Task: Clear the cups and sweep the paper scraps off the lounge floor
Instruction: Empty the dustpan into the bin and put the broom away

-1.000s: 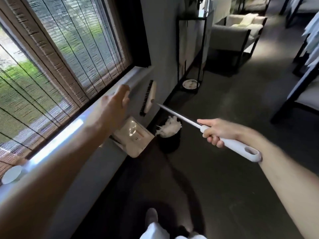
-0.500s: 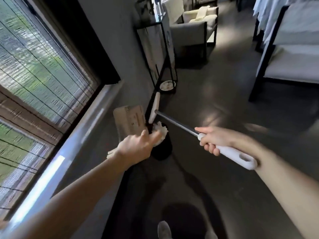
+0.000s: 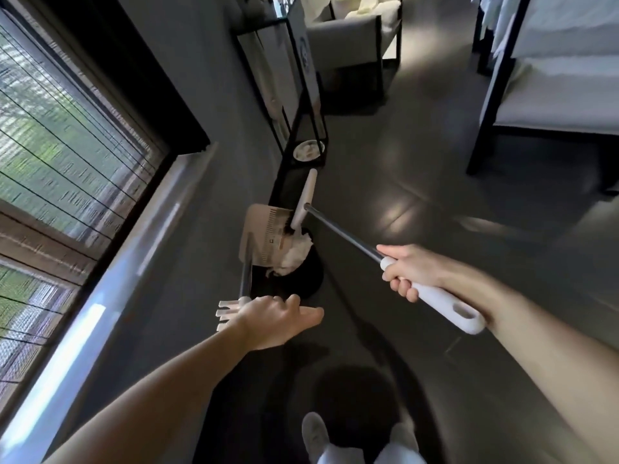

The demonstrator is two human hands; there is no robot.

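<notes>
Shifted the left grip (image 3: 278, 323) back to just beside the dustpan (image 3: 264, 229) handle top, fingers apart and empty, with the right grip (image 3: 405, 269) clamped on the broom (image 3: 341, 232), its head against the dustpan above the black bin (image 3: 304, 279) of paper scraps (image 3: 294, 257).

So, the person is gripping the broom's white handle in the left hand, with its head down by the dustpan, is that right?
Not quite. The head view shows the right hand gripping the broom by its white handle. The left hand is open, fingers straight, by the top of the dustpan handle. The broom's head is indeed down by the dustpan.
</notes>
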